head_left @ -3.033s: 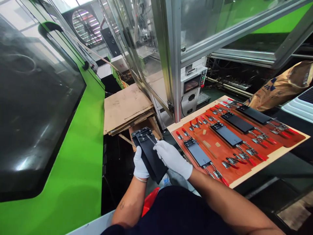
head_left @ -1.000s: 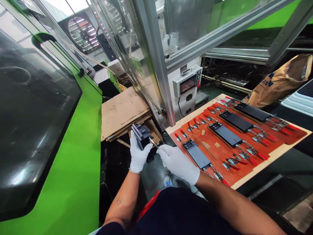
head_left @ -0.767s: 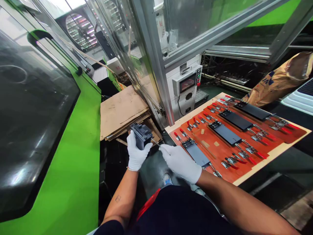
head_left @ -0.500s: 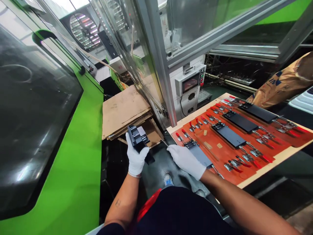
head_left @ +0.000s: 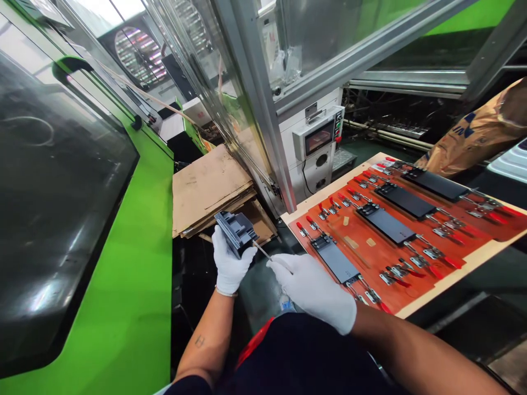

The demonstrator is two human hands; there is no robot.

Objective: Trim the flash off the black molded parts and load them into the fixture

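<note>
The wearer's dark shirt [head_left: 313, 356] is filling the near edge, and a shoe [head_left: 286, 303] is showing just beyond it on the floor. Both hands are wearing white gloves. The left hand [head_left: 230, 266] is gripping a dark part [head_left: 236, 229], thumb and fingers closing around its lower end; the part is being held up in the air, tilted, its ribbed end turning toward the right. The right hand [head_left: 310, 285] is pinching a slim metal tool [head_left: 262, 251] between thumb and fingers — its far end is reaching the part's right edge, though I am unable to tell how deep it is going.

To the right, a pale wooden board [head_left: 333, 188] is carrying an orange sheet [head_left: 370, 263]. Four dark plates [head_left: 337, 260] are lying on it in a slanting row, with red-handled clamps [head_left: 436, 252] standing at their ends. On the left, a green machine [head_left: 135, 236] with a dark window is running along the side.

Farther off, flat cardboard sheets [head_left: 209, 186] are resting in a stack just beyond the part. Behind the board, a control box [head_left: 319, 137] is facing this way — screen and red button showing — near a metal-framed clear panel [head_left: 206, 93]. A brown sack [head_left: 473, 134] is leaning at the far right.
</note>
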